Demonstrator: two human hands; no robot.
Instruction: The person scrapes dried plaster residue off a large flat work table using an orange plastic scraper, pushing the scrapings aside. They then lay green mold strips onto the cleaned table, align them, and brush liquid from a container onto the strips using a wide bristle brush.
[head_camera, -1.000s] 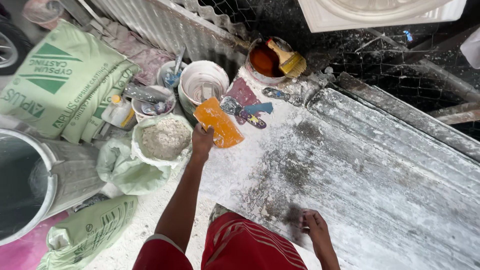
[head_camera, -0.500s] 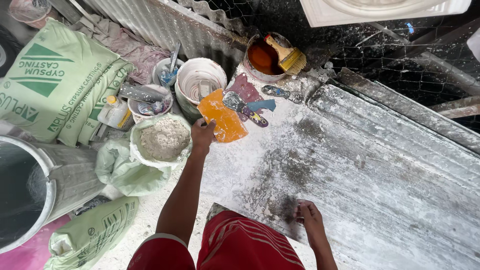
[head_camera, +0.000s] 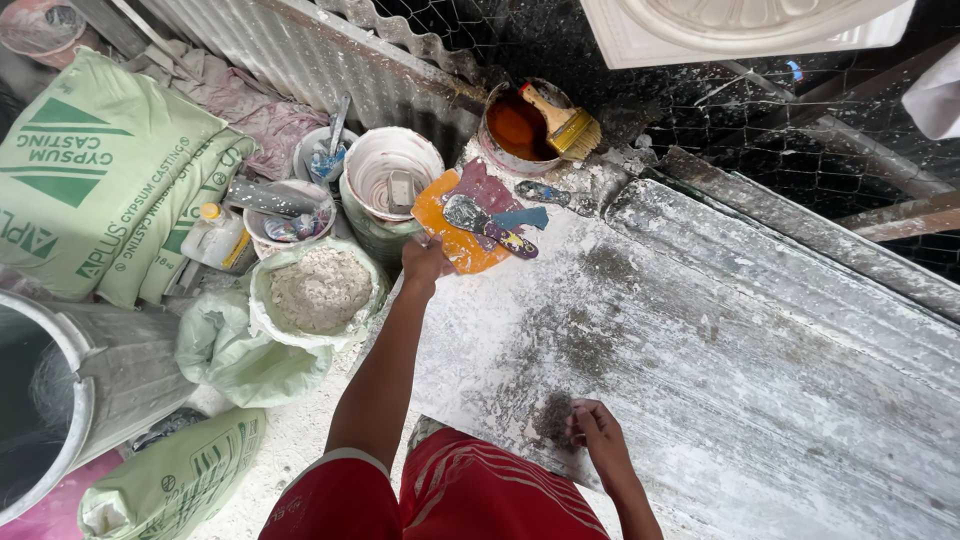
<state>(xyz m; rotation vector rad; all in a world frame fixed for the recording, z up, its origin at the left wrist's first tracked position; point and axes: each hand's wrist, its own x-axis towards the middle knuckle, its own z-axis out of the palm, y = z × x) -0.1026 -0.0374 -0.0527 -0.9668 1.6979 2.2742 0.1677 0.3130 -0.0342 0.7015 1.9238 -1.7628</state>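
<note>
The orange sheet (head_camera: 455, 235) is gripped at its near edge by the left hand (head_camera: 425, 262); tools beyond remain untouched. The right hand (head_camera: 598, 432) is pressed, fingers curled, against the dusty board (head_camera: 720, 350).

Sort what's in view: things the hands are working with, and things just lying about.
In hand:
left hand on orange plastic scraper sheet
right hand on white dusty slab

Lying about:
green gypsum sacks
brush in brown-liquid tin
white empty bucket

Three green sacks (head_camera: 100, 180) (one lying open), one brush (head_camera: 560, 122), two hands (head_camera: 425, 262).
</note>
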